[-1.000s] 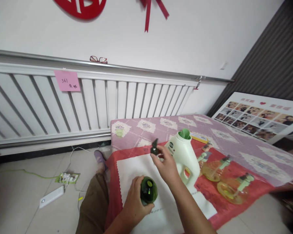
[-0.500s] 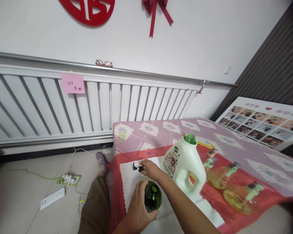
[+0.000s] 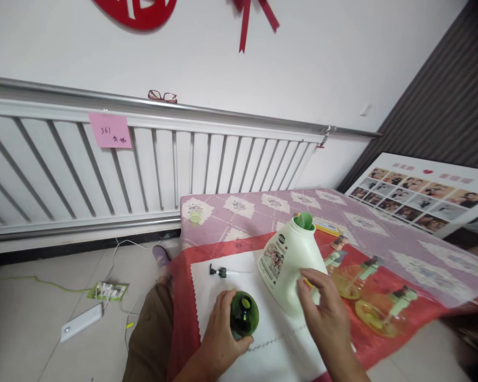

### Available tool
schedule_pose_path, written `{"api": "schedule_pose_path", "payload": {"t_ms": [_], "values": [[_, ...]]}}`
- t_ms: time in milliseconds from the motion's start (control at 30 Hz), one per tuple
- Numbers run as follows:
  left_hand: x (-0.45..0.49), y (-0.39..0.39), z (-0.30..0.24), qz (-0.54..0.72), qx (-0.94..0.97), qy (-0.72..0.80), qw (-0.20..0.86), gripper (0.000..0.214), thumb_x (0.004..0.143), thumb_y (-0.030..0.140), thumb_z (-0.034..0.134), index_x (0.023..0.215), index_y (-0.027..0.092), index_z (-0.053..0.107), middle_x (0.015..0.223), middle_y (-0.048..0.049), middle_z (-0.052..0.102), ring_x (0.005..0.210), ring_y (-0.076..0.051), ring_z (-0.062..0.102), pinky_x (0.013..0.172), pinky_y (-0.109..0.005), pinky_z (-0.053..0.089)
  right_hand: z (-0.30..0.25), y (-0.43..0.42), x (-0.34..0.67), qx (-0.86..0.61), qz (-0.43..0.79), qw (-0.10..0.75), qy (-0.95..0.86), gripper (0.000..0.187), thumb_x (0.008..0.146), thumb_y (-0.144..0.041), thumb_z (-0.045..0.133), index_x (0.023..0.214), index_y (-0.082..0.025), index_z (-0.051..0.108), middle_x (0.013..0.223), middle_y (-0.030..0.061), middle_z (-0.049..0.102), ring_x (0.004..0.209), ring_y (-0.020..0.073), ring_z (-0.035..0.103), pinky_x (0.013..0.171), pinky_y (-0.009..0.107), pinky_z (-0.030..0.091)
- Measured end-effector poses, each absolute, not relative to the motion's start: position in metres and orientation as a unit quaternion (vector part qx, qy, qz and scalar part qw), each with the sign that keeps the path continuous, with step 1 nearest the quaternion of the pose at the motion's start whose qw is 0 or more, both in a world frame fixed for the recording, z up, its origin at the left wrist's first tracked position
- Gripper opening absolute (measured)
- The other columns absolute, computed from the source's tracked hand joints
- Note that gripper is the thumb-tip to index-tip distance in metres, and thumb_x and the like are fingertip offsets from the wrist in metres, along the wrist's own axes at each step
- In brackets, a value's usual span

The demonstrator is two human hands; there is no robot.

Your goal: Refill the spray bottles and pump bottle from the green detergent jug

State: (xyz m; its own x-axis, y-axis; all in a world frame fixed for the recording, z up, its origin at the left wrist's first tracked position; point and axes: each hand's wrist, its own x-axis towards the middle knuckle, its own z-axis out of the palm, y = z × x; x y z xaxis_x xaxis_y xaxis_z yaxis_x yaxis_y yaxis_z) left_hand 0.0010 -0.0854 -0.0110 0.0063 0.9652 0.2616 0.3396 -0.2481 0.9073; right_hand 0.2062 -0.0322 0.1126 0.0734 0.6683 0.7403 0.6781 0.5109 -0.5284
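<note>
My left hand (image 3: pixel 219 334) is closed around a dark green, round glass bottle (image 3: pixel 244 314), whose open mouth faces me over the white cloth (image 3: pixel 274 350). A black pump head (image 3: pixel 219 271) with a clear tube lies on the cloth beyond the bottle. To the right stands a large pale green jug (image 3: pixel 290 254), uncapped, with a green funnel-like piece (image 3: pixel 304 220) in its mouth. My right hand (image 3: pixel 326 315) is at the jug's handle, thumb and fingers apart, hiding much of the handle. Whether it touches the jug is unclear.
Yellowish clear pump bottles (image 3: pixel 382 318) lie on the red cloth (image 3: pixel 418 315) at the right. A yellow-edged package (image 3: pixel 326 227) is behind the jug. A small pale green cup (image 3: pixel 195 217) sits at the table's far left corner. A power strip (image 3: pixel 107 291) lies on the floor.
My right hand has let go of the pump head, leaving it on the white cloth, and moved right to the jug's handle. My left hand still holds the green bottle.
</note>
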Motion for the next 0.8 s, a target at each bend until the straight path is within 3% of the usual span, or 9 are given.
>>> {"api": "schedule_pose_path", "payload": {"t_ms": [100,200,333,467,800], "values": [[0.001,-0.085,-0.012,0.478,0.633,0.516,0.324,0.090,0.055,0.009,0.068,0.136,0.019,0.030,0.137,-0.0133,0.041,0.130,-0.032,0.040,0.112,-0.049,0.032,0.113,-0.040,0.230,-0.561,0.051,0.601,-0.567,0.037,0.081,-0.037,0.063,0.114,-0.022,0.056,0.114,0.0093,0.061,0.102,0.0241,0.060,0.088,0.043,0.049],[0.001,-0.085,-0.012,0.482,0.638,0.511,0.317,0.090,0.055,0.008,0.068,0.136,0.019,0.029,0.137,-0.0136,0.040,0.130,-0.032,0.040,0.112,-0.050,0.031,0.105,-0.035,0.242,-0.594,0.132,0.600,-0.520,0.050,0.078,-0.041,0.065,0.122,-0.021,0.050,0.120,0.0105,0.059,0.108,0.0252,0.058,0.087,0.040,0.049],[0.001,-0.085,-0.014,0.486,0.642,0.509,0.306,0.091,0.055,0.008,0.068,0.136,0.020,0.028,0.137,-0.0140,0.040,0.131,-0.033,0.039,0.112,-0.052,0.031,0.087,-0.021,0.245,-0.607,0.238,0.565,-0.505,0.052,0.077,-0.049,0.063,0.119,-0.019,0.053,0.108,0.0082,0.065,0.093,0.0234,0.062,0.074,0.033,0.051],[0.001,-0.085,-0.015,0.498,0.642,0.503,0.295,0.091,0.055,0.008,0.069,0.136,0.020,0.029,0.136,-0.0141,0.042,0.130,-0.033,0.041,0.111,-0.053,0.032,0.075,-0.014,0.243,-0.644,0.249,0.545,-0.475,0.053,0.072,-0.054,0.065,0.110,-0.016,0.061,0.092,0.0057,0.069,0.080,0.0230,0.062,0.068,0.032,0.049],[0.001,-0.085,-0.014,0.503,0.643,0.499,0.291,0.091,0.055,0.007,0.069,0.136,0.021,0.030,0.135,-0.0133,0.043,0.129,-0.033,0.042,0.111,-0.053,0.034,0.117,-0.034,0.251,-0.639,0.272,0.544,-0.471,0.055,0.069,-0.055,0.066,0.111,-0.019,0.061,0.095,0.0059,0.071,0.079,0.0230,0.064,0.065,0.030,0.049]]}}
